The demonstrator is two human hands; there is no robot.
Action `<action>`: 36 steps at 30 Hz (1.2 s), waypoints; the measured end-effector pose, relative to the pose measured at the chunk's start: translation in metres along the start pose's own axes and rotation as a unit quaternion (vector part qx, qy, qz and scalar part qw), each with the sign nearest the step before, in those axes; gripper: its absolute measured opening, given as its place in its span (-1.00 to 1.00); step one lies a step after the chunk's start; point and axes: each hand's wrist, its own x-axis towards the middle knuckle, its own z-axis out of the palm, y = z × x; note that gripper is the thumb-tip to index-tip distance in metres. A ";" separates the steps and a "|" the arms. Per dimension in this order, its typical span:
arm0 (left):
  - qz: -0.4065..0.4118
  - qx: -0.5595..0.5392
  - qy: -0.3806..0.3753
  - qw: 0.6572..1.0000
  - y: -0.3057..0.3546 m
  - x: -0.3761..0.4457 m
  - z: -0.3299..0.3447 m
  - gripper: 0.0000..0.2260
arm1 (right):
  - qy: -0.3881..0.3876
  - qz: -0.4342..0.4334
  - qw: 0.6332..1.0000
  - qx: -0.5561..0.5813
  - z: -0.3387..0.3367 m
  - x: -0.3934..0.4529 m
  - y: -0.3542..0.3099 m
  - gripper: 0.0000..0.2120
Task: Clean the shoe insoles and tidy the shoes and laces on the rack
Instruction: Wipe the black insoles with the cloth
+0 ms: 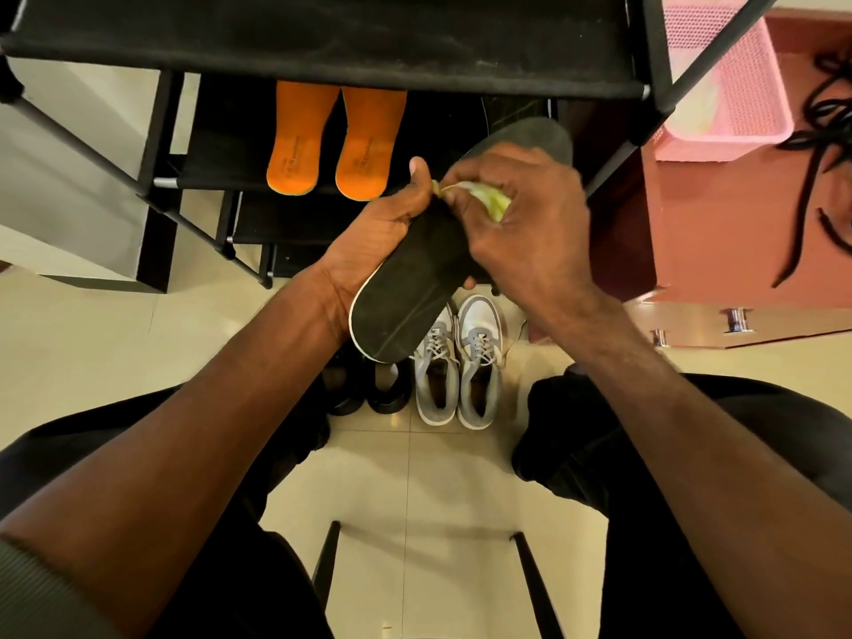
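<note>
From the head camera, looking straight down: the left hand (369, 244) cups a black insole (410, 288) from underneath, thumb up along its left edge, fingers wrapped below so that only fingertips show at the right edge. The right hand (525, 223) is curled tight over the middle of that insole, pinching a crumpled yellow-green cloth (488, 198) and pressing it onto the dark surface. Both hands are closed firmly on what they carry; neither is slack.

The insole is held in the air in front of the black shoe rack (322, 48), above the shoes on the floor. Its long axis runs on a diagonal: the white-edged rounded heel end points down-left toward the person, the grey toe end rises up-right toward the rack's right post. The right hand hides its middle stretch.

Around it: two orange insoles (334, 140) lie side by side on a lower shelf of the rack, heels toward the camera. Below the hands, a pair of grey and white sneakers (458, 366) stands on the cream floor tiles, laced, toes toward the rack. Just beside them on the left, a pair of black shoes (369, 389), partly covered by the held insole. At upper right a pink plastic basket (728, 85) sits on the reddish floor, with black laces (825, 145) sprawled loose near it.
</note>
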 end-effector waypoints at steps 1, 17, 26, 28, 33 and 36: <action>-0.043 -0.057 -0.013 0.997 -0.003 0.004 -0.003 -0.37 | 0.023 0.010 0.999 -0.035 -0.005 0.003 0.004 -0.86; -0.048 -0.135 0.053 0.988 0.003 0.014 -0.012 -0.42 | -0.062 0.000 0.997 0.035 0.010 -0.013 -0.003 -0.88; -0.110 -0.136 0.102 0.979 0.000 0.023 -0.017 -0.67 | -0.052 0.143 0.988 0.015 -0.002 -0.005 0.029 -0.90; -0.104 -0.166 0.062 0.979 0.002 0.020 -0.020 -0.76 | -0.035 0.150 0.988 -0.024 -0.004 -0.003 0.031 -0.84; -0.098 -0.214 -0.001 0.972 -0.004 0.018 -0.022 -0.50 | -0.028 0.115 0.989 -0.088 -0.002 -0.002 0.023 -0.78; -0.121 -0.255 -0.021 0.959 -0.009 0.020 -0.028 -0.42 | -0.062 0.036 0.992 -0.106 0.003 -0.006 0.018 -0.80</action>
